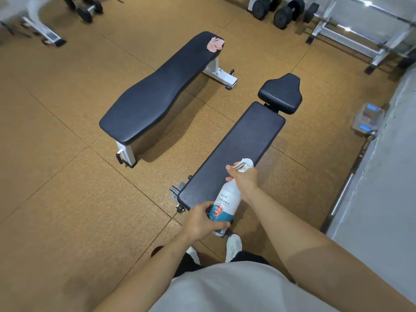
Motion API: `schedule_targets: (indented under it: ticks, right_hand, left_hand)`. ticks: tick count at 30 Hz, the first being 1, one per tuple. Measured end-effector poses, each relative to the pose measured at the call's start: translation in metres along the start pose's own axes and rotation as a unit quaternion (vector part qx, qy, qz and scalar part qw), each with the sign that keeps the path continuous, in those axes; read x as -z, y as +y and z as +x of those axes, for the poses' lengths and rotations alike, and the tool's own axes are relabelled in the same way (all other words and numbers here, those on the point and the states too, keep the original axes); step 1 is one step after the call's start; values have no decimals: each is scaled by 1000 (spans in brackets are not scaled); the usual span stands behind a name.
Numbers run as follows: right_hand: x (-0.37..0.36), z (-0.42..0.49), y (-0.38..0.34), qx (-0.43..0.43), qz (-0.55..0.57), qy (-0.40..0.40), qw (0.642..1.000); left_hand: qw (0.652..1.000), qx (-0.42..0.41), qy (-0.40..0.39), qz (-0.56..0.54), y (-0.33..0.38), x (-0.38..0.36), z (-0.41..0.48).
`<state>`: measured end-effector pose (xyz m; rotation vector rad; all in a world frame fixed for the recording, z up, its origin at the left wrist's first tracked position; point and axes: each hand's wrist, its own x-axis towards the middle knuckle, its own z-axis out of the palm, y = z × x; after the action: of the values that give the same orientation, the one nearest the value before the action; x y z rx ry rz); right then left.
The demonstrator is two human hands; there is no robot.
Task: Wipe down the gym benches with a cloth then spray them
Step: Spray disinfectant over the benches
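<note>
While both hands are holding the spray bottle [225, 203] over the near end of the right bench [238, 152], the left hand [200, 221] is wrapping its fingers round the base & the right hand [244, 176] is gripping the neck at the trigger. Pink cloth [58, 44] is lying on the left bench [157, 88], far end.

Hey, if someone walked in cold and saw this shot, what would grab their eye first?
Probably the white spray bottle at centre bottom, held in both hands: the right hand at the trigger, the left hand around its base, over the near end of the right bench. Next, the pink cloth lying on the far end of the left bench.
</note>
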<state>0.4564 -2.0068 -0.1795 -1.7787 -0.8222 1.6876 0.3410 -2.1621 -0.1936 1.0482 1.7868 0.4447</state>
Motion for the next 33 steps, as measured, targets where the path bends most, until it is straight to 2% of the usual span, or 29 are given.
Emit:
schedule_targets:
  ticks: [6, 9, 15, 19, 25, 33]
  right_hand:
    - [-14, 13, -4, -16, 0, 56, 998]
    - [-31, 16, -3, -16, 39, 63, 997]
    - [-92, -5, 4, -46, 62, 195, 978]
    - [-135, -24, 15, -41, 71, 201, 976]
    - [-192, -37, 37, -81, 52, 265, 960]
    - [-193, -48, 44, -94, 83, 288, 949]
  left_hand:
    - [999, -15, -36, 14, -3, 21, 21]
    - [997, -26, -69, 13, -20, 45, 41]
    - [982, -74, -169, 39, -63, 114, 66]
    - [971, -74, -225, 22, -95, 156, 70]
    - [961, -78, -263, 23, -130, 201, 67]
    - [953, -77, -290, 30, -134, 209, 61]
